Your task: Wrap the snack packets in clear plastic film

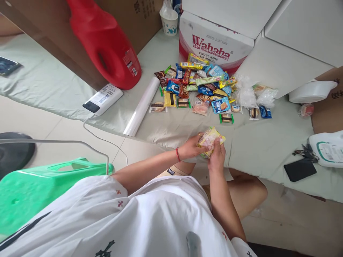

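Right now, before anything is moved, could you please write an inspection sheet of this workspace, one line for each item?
Surface: pale green cloth, wrinkled near its front edge.
Job's things: yellow-and-clear packet in hand; wrapped snacks piled beyond it.
Clutter: plastic roll, white device and red jug on the left; keys and flat black case on the right.
Hands: left hand and right hand both grip the packet.
Cables: thin cable from the white device, over the edge; thicker cable above the green stool.
Surroundings: Wahaha carton behind the snacks.
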A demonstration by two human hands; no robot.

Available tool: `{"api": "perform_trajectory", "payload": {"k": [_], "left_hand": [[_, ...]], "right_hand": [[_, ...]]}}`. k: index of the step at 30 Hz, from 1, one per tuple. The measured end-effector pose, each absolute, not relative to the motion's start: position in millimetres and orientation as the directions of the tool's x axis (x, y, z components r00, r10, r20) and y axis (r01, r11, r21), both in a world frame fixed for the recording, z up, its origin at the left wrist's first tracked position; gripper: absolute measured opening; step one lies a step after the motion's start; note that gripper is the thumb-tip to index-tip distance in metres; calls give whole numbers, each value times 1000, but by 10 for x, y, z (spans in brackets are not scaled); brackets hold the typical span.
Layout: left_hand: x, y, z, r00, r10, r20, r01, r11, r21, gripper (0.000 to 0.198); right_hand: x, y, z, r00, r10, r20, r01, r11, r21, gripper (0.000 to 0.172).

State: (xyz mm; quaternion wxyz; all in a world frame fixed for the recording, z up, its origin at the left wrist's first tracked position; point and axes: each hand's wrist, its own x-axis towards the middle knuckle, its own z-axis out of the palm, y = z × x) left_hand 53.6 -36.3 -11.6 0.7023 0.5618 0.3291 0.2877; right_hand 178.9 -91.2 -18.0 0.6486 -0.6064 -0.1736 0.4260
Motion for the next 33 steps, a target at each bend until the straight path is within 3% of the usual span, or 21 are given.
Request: {"api": "perform_trajectory", "payload": {"k": [9,18,23,29,33], "left_hand": [[563,-345,-136,552,822,-141,167,57,984,54],[537,-321,-33,570,821,-11,336,-221,916,52],[542,-274,-16,573,806,-150,376,-96,922,54],[532,-270,-60,629,763,-149,57,146,988,63],[568,-276,-48,585,788,-192,-2,238,971,66]], "right_hand": [[1858,-1006,-199,548,823,-150,-66,-136,-989,52],[1935,-977,-42,451,835,-316,-299,-192,-935,50],[1940,-980,-41,423,834,-354,-282,-250,-926,50],[1907,-996,-60,346,871,-348,-253,-270,-929,50],[2014,-1075,-66,394,887,-240,-100,-218,-971,44]]}}
